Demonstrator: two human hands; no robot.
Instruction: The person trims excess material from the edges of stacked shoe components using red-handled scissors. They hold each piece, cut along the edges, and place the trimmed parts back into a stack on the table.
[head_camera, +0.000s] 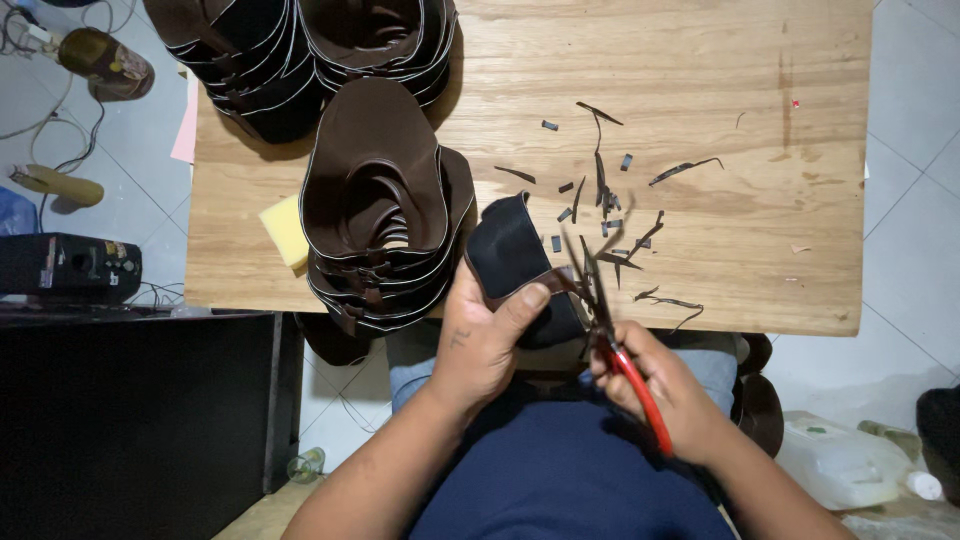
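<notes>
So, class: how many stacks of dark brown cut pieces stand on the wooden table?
3: one at the top-left corner, one beside it at the top edge, one nearer the left hand. More may lie outside the picture.

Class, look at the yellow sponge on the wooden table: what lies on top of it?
The nearest stack of brown leather pieces overlaps the yellow sponge on its right side. The left part shows on the table; how far it reaches underneath is hidden.

On the table: 3 stacks of brown leather pieces, 1 yellow sponge, many thin scraps, too small to count exactly. In hands: 1 dark piece, 1 pair of scissors. On the floor: 1 plastic jug.
</notes>
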